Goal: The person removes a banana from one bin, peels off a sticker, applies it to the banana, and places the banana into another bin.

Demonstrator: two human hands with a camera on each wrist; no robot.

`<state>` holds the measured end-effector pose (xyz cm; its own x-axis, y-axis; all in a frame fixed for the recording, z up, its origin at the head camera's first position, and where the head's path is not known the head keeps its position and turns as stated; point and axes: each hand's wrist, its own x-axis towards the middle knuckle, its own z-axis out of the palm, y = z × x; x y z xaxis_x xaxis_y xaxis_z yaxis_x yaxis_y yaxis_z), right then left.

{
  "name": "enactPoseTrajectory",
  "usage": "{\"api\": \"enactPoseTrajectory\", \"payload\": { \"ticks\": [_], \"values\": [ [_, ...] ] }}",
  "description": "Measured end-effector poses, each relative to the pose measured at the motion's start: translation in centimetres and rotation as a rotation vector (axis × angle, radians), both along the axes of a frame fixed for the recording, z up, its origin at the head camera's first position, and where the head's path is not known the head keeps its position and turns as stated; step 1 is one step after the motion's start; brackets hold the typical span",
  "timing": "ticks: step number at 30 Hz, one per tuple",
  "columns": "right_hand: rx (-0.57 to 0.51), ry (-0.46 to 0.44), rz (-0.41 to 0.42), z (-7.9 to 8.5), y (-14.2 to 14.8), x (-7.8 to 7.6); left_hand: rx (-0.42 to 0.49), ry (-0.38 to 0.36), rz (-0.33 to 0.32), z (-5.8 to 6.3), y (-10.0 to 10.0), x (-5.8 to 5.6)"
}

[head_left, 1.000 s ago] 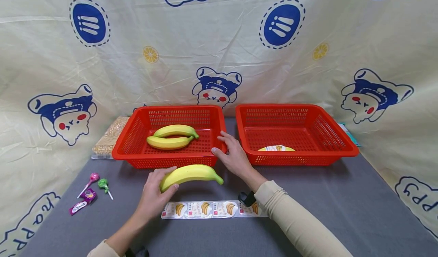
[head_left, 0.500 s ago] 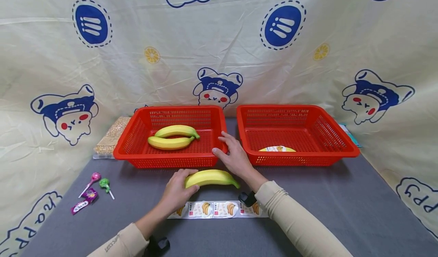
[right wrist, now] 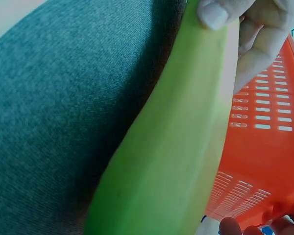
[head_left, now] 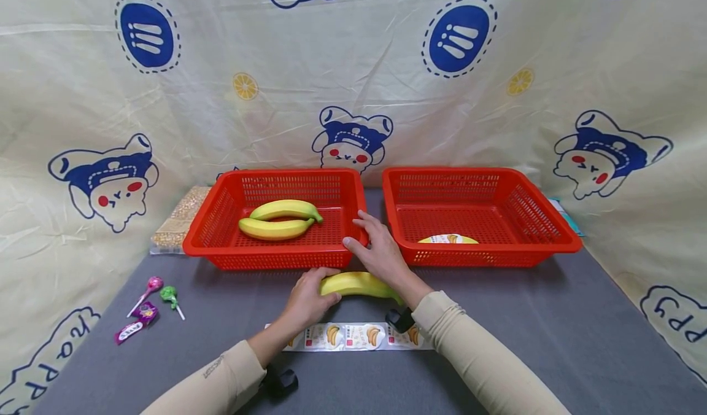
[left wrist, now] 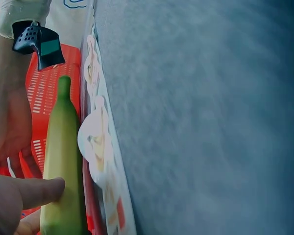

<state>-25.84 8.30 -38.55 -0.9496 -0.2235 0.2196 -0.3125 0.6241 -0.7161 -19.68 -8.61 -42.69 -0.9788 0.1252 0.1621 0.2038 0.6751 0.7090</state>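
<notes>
My left hand (head_left: 310,298) pinches a yellow-green banana (head_left: 359,285) by its left end, close over the grey table in front of the baskets. In the left wrist view a finger lies across the banana (left wrist: 63,147). My right hand (head_left: 381,255) has its fingers extended at the front right corner of the left red basket (head_left: 270,260), its fingertips right at the rim. The banana's stem end passes behind the right wrist. Two more bananas (head_left: 276,229) lie inside that basket. A strip of banana-printed stickers (head_left: 364,336) lies flat below the hands.
The right red basket (head_left: 486,258) holds a yellow thing with a white label (head_left: 450,239), mostly hidden by the front rim. A pink lollipop (head_left: 154,284), a green lollipop (head_left: 169,294) and purple wrapped candy (head_left: 138,323) lie left. A grain-filled bag (head_left: 179,221) is behind.
My left hand has carried the banana rightward and slightly lower, until its stem end is behind my right wrist. My right hand has stayed at the basket corner.
</notes>
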Motion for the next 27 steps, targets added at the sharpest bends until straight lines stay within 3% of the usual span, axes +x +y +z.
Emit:
{"api": "enactPoseTrajectory", "payload": {
  "ticks": [15, 24, 27],
  "values": [
    [-0.003, 0.004, -0.004, -0.2, -0.1, -0.3, -0.045, 0.008, -0.037, -0.3, 0.8, -0.8],
    [-0.012, 0.011, 0.007, 0.4, 0.4, 0.4, -0.064, 0.037, -0.040, 0.5, 1.1, 0.0],
    [-0.027, 0.006, 0.023, 0.8, 0.9, 1.1, -0.078, 0.092, -0.054, 0.9, 1.3, 0.5]
  ]
}}
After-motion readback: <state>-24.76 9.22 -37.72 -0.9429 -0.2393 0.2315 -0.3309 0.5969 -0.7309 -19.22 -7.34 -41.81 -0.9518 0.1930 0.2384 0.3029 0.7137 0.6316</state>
